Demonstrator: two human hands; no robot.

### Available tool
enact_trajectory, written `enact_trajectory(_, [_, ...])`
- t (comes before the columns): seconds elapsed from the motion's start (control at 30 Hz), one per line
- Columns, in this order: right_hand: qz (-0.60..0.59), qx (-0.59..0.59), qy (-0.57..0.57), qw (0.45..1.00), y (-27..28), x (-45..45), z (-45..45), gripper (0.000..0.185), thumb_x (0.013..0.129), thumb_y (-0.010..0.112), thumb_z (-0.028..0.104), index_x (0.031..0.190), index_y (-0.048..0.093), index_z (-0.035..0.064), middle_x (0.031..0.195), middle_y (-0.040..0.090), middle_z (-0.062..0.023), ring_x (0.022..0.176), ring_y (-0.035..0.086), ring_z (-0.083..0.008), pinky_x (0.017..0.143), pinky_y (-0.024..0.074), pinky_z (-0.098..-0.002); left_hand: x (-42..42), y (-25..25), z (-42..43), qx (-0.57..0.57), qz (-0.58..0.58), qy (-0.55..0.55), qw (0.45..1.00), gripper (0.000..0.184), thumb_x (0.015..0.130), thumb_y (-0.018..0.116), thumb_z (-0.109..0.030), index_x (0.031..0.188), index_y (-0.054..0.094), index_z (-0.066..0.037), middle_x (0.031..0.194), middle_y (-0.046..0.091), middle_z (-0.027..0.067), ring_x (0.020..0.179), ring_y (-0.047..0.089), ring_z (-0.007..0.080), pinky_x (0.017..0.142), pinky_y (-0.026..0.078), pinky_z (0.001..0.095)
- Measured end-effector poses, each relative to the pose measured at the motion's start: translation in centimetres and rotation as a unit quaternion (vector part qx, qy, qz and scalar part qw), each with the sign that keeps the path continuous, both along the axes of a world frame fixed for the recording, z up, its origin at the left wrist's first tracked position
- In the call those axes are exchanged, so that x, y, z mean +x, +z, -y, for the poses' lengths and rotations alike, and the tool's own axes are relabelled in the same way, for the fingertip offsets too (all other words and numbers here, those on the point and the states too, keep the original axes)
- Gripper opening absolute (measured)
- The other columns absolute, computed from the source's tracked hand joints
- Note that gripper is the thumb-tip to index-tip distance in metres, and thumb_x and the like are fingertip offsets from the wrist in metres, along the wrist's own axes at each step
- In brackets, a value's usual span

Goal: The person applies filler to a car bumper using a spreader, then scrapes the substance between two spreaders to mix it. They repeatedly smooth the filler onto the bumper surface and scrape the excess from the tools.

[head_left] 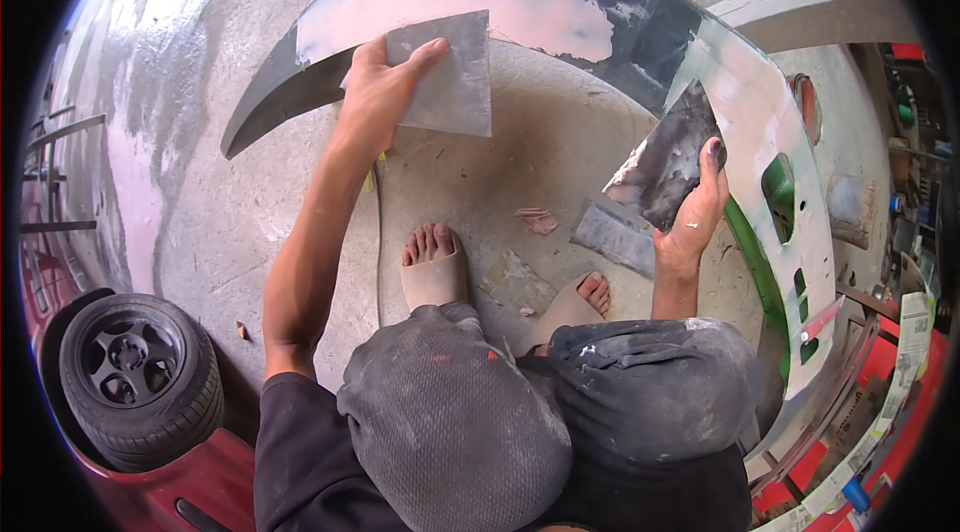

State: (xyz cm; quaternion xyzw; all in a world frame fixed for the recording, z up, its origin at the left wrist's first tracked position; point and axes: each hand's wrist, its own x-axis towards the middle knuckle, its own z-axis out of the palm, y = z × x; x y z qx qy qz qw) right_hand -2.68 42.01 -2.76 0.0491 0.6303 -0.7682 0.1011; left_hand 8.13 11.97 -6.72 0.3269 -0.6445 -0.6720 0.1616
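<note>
A long curved car bumper arches across the top and down the right side. Pink body filler covers a broad patch of its dark upper stretch. My left hand is closed on a thin grey spreader sheet, thumb on its face, close to the bumper's inner edge. In my right hand is a dark filler board, tilted, with pale paste along its left edge. The board overlaps the bumper in view; I cannot tell whether they touch. Dark smudges mark that thumb.
On the concrete floor by my sandalled feet lie a grey scuffed sheet, a stained flat piece and pink scraps. A black wheel sits at lower left beside red bodywork. A taped red panel is at right.
</note>
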Motion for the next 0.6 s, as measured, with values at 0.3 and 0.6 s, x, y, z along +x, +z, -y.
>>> enact_trajectory(0.3, [0.001,-0.001,0.011,1.000,-0.23,0.00,0.07,0.042,0.103,0.055,0.037,0.115,0.060,-0.0031,0.106,0.063,-0.0061,0.092,0.063,-0.0145,0.081,0.0518,-0.0289,-0.37,0.20,-0.42,0.026,-0.028,-0.008,0.999,0.037,0.090,0.074,-0.019,0.113,0.064,0.008,0.096,0.071,0.0140,0.081,0.069,0.0168,0.069,0.057,0.0307])
enact_trajectory(0.6, [-0.003,-0.005,0.011,1.000,-0.54,-0.01,0.27,0.043,0.102,0.057,0.037,0.116,0.061,-0.0027,0.106,0.063,-0.0057,0.091,0.062,-0.0141,0.082,0.0509,-0.0285,-0.56,0.18,-0.65,0.018,-0.038,-0.019,0.999,0.041,0.089,0.076,-0.023,0.113,0.063,0.007,0.098,0.071,0.0153,0.080,0.070,0.0186,0.071,0.060,0.0319])
